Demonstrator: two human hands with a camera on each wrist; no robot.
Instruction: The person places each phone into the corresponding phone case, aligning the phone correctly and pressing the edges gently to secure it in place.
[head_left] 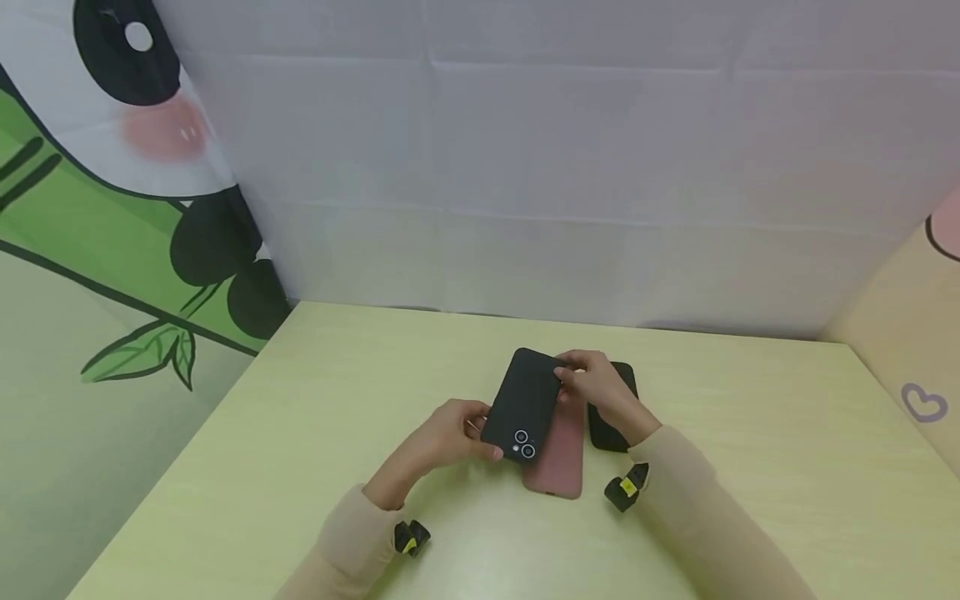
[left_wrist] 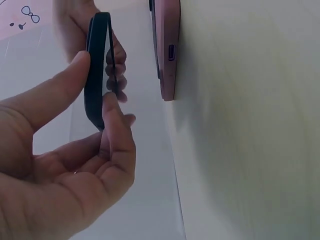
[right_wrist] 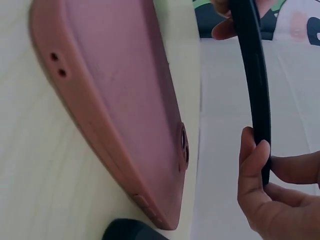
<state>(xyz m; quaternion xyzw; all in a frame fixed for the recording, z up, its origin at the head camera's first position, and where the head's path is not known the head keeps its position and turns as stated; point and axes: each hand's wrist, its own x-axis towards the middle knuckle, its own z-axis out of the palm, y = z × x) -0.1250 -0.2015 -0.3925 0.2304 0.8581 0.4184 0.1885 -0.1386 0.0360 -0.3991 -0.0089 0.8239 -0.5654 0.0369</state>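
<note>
A black phone case with two lens rings at its lower end is held tilted above the table by both hands. The left hand pinches its lower left corner between thumb and fingers. At the upper right edge, the right hand grips it with thumb and fingertips. Its thin rim and hollow inner side show in the left wrist view. Partly under the case lies a pink phone, back up; its camera bump shows in the right wrist view. A black phone-shaped item lies to its right, partly hidden by the right hand.
The pale yellow table meets a light grey cloth wall at its far edge. Printed panels stand at left and right. A small black device with a yellow mark sits at each wrist.
</note>
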